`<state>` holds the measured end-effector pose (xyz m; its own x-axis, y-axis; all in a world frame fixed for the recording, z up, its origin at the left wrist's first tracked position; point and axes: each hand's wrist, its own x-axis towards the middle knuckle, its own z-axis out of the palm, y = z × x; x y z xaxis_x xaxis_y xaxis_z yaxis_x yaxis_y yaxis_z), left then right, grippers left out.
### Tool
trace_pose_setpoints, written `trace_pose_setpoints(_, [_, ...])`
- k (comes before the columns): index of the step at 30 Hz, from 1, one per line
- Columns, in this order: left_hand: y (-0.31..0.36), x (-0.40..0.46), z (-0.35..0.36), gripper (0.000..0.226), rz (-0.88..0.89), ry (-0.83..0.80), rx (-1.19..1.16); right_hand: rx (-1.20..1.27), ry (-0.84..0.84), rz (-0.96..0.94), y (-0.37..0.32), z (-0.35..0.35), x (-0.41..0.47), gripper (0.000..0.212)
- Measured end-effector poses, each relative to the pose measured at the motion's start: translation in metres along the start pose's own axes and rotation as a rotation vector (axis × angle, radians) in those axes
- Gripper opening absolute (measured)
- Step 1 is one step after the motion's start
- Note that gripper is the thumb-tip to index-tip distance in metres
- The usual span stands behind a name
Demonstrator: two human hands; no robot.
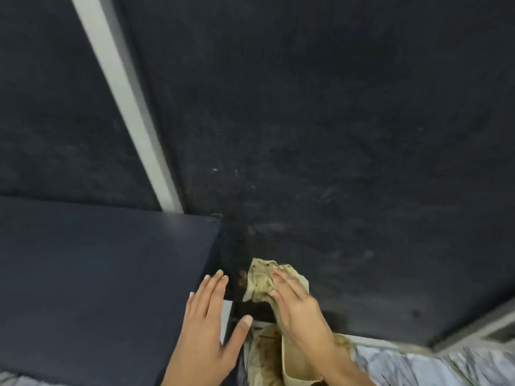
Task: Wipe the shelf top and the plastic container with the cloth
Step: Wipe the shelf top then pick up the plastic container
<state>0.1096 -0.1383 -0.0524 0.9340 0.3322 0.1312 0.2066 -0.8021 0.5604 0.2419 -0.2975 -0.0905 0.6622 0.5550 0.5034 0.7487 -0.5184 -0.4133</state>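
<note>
My right hand point(296, 299) lies flat with fingers spread, pressing the cloth point(263, 280) against the dusty dark shelf top point(334, 162) near its front left corner. The cloth is a soiled yellowish strip, its long axis running from that corner back toward me, the near end hanging down off the front edge under my wrist. My left hand point(206, 324) is open and holds nothing, palm down on the smooth navy panel point(97, 274) just beside the shelf, fingers pointing away from me
</note>
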Motion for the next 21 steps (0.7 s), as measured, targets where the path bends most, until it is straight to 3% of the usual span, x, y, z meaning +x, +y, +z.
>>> trace_pose_setpoints(5, [-0.014,0.015,0.129,0.093,0.095,-0.06,0.039,-0.059,0.091,0.083,0.102,0.02,-0.077,0.043])
trace_pose_setpoints(9, [-0.06,0.016,0.243,0.107,0.093,-0.177,0.085,-0.077,0.143,0.169,0.18,0.074,-0.154,0.039])
trace_pose_setpoints(12, [-0.104,0.012,0.318,0.104,0.117,-0.253,0.107,-0.101,0.172,0.242,0.23,0.118,-0.208,0.035])
trace_pose_setpoints(15, [-0.14,0.003,0.376,0.09,0.121,-0.299,0.135,-0.112,0.167,0.304,0.265,0.153,-0.252,0.031])
trace_pose_setpoints(21, [-0.17,-0.005,0.458,0.086,0.186,-0.366,0.222,-0.157,0.159,0.408,0.296,0.185,-0.307,0.028])
